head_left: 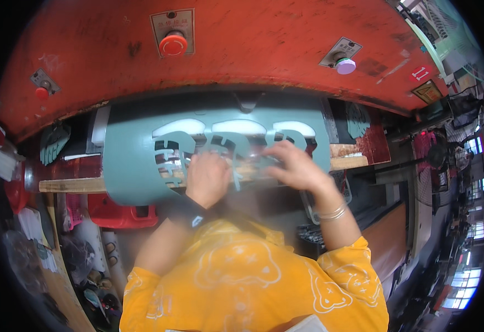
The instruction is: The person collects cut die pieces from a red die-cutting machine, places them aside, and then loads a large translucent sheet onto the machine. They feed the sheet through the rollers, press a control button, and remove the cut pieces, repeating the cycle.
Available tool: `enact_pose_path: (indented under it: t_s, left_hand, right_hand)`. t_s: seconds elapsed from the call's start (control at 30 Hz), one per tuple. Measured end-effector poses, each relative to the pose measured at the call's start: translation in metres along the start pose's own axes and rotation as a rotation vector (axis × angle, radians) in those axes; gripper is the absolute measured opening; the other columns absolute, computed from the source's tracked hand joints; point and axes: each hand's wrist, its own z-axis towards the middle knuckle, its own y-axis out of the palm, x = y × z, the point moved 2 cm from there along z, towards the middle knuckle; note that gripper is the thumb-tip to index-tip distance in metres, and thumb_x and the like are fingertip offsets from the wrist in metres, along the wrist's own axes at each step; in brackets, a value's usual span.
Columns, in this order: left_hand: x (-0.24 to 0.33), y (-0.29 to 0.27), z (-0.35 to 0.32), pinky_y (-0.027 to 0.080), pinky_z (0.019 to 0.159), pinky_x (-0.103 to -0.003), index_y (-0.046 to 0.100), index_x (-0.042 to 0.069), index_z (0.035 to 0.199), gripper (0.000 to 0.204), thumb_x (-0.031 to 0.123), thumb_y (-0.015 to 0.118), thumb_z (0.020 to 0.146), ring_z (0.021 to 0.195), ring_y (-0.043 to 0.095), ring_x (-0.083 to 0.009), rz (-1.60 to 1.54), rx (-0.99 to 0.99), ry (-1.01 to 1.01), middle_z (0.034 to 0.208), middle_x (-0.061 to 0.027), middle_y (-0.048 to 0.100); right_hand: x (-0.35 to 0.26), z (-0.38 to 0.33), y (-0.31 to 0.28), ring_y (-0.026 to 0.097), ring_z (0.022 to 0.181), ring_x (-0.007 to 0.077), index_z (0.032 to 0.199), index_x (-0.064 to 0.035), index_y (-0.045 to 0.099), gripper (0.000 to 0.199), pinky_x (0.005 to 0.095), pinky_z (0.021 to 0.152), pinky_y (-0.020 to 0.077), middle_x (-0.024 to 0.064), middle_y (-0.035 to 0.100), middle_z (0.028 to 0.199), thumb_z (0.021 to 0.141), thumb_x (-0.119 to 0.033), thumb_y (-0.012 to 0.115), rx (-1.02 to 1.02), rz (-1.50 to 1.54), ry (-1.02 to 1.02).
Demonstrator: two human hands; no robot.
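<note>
A teal sheet (pixel 131 160) with shapes punched out of it lies on the bed of a big red press (pixel 264 44). My left hand (pixel 206 177) rests on the sheet's middle, fingers curled on the cut-out webbing. My right hand (pixel 294 166) grips the thin teal strips to the right of it. Both hands are blurred. A dark band sits on my left wrist, silver bangles (pixel 333 213) on my right. Yellow sleeves cover my upper arms.
On the press front are a red round button (pixel 173 43), a small red button (pixel 42 93) at left and a pale purple button (pixel 345 66) at right. Teal cut pieces (pixel 54 143) lie at left and a red crate (pixel 117 213) below. A wooden board (pixel 70 185) edges the bed.
</note>
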Motion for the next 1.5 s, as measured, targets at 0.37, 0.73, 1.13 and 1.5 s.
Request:
enact_pose_path:
  t_s: [0.37,0.73,1.13,1.5]
  left_hand:
    - [0.031,-0.036,-0.031,0.05,0.079,-0.038,0.062,0.006,0.106,0.032,0.024,0.064,0.079,0.092,0.061,-0.0333,-0.5,-0.309,-0.115,0.098,-0.0165,0.063]
    - [0.001,0.019,-0.014,0.017,0.112,-0.048,0.018,-0.006,0.143,0.088,0.031,0.068,0.081,0.135,0.028,-0.0415,-0.639,0.213,0.062,0.145,-0.0278,0.027]
    - [0.024,0.015,-0.022,0.014,0.113,-0.052,0.025,-0.013,0.137,0.107,0.053,0.073,0.069,0.138,0.02,-0.0387,0.044,-0.079,0.02,0.144,-0.027,0.028]
    - [0.028,0.011,-0.017,0.016,0.112,-0.053,0.034,0.002,0.138,0.094,0.037,0.081,0.065,0.136,0.023,-0.0419,-0.085,0.015,0.025,0.143,-0.0267,0.027]
  right_hand:
    - [-0.02,0.063,0.045,0.032,0.127,0.0465,0.133,-0.013,0.047,0.072,0.0515,0.106,0.0264,0.0203,0.038,0.14,0.069,-0.031,0.076,0.53,-0.166,0.105]
    - [-0.025,0.004,0.083,0.043,0.124,0.036,0.118,-0.0128,0.063,0.06,0.0441,0.105,0.0326,0.0203,0.044,0.138,0.06,-0.016,0.078,0.734,0.251,0.059]
    - [0.034,-0.034,0.05,0.058,0.101,0.0158,0.133,0.0021,0.045,0.065,0.0265,0.083,0.0488,0.0108,0.057,0.118,0.073,-0.009,0.067,0.774,1.442,-0.159]
    - [0.051,-0.044,0.04,0.043,0.122,0.0392,0.109,-0.0138,0.068,0.048,0.0472,0.104,0.0322,0.0131,0.052,0.133,0.062,-0.02,0.076,0.779,-0.098,0.183]
